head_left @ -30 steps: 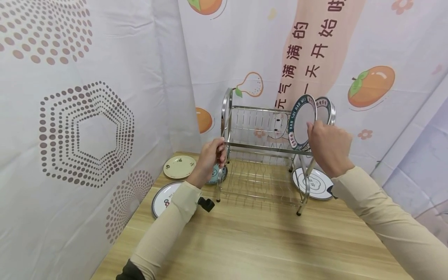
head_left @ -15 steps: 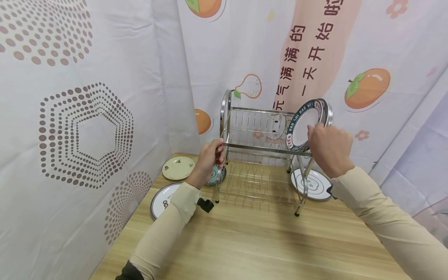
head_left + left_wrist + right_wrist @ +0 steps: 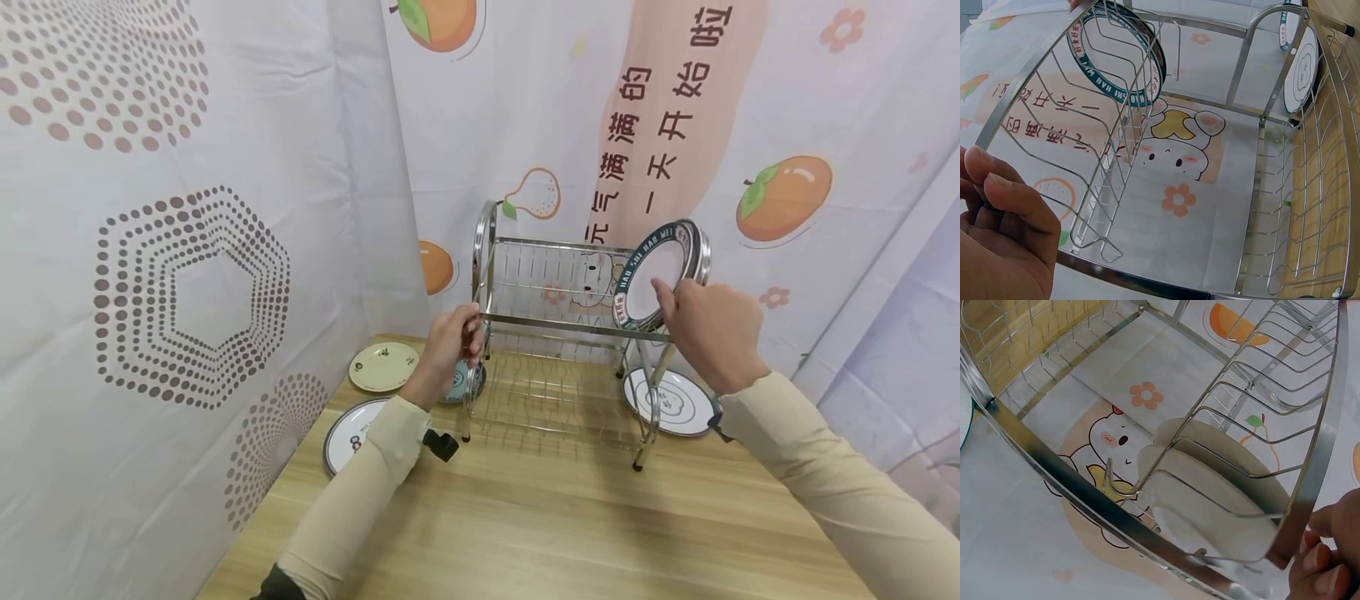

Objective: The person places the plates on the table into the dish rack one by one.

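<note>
A two-tier metal dish rack (image 3: 555,322) stands in the middle of the table. My left hand (image 3: 452,342) grips the left end of its upper front rail; in the left wrist view its fingers curl at the rail's end. At the right end of the upper tier, a white plate with a green lettered rim (image 3: 647,283) stands on edge. My right hand (image 3: 712,329) pinches its near right edge, thumb over its face. A second plate (image 3: 1244,453) stands close behind it, mostly hidden in the head view.
Left of the rack lie a cream plate (image 3: 385,367), a dark-rimmed white plate (image 3: 351,433) partly under my left forearm, and a small blue plate (image 3: 460,381). A white patterned plate (image 3: 667,404) lies behind the rack's right legs. Printed curtains (image 3: 525,108) close off the back and sides.
The lettered plate has swung back against the plate behind it, and the gap between them has narrowed. My right hand has shifted slightly right and down; my left hand keeps its place on the rack.
</note>
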### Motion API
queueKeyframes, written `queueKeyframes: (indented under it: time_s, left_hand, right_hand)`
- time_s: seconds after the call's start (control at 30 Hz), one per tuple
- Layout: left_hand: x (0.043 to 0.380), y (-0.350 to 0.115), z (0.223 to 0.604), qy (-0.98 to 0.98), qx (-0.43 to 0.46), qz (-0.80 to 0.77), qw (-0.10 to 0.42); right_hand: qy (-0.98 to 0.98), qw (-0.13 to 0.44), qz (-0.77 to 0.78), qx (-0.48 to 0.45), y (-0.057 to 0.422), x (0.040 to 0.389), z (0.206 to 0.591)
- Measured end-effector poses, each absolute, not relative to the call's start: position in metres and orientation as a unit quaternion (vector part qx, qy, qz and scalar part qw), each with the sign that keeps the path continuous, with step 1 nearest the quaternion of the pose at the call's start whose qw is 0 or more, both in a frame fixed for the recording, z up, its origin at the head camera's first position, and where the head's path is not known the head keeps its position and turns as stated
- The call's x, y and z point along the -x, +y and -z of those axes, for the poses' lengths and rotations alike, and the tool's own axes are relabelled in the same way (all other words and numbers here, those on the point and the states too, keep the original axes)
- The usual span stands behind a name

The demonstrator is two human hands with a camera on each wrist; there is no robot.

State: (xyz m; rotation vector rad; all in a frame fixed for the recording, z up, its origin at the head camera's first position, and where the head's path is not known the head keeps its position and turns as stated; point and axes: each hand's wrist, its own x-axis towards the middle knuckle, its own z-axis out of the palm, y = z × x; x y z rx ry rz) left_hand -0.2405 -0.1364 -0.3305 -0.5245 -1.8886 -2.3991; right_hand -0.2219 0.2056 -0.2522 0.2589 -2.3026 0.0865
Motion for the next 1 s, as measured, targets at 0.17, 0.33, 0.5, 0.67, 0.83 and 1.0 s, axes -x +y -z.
queueKeyframes:
  time_s: [0.17,0.33,0.5,0.67,0.83,1.0]
  left_hand:
    - [0.240,-0.136,0.332,-0.611,0.169,0.773,0.020]
    - [0.240,-0.136,0.331,-0.613,0.170,0.771,0.020]
    - [0.240,-0.135,0.330,-0.615,0.165,0.771,0.016]
    - [0.240,-0.133,0.329,-0.615,0.159,0.772,0.017]
    - [0.241,-0.132,0.330,-0.615,0.158,0.773,0.018]
    - [0.242,-0.132,0.329,-0.621,0.150,0.769,0.022]
  right_hand:
    - [-0.920,0.368,-0.093,-0.096,0.219,0.215,0.253]
    - [-0.928,0.339,-0.130,-0.079,0.236,0.207,0.255]
    - [-0.935,0.320,-0.144,-0.055,0.254,0.201,0.262]
    - [-0.938,0.308,-0.146,-0.056,0.270,0.195,0.274]
    - [-0.949,0.274,-0.143,-0.063,0.285,0.192,0.284]
    - [-0.963,0.225,-0.141,-0.048,0.296,0.193,0.291]
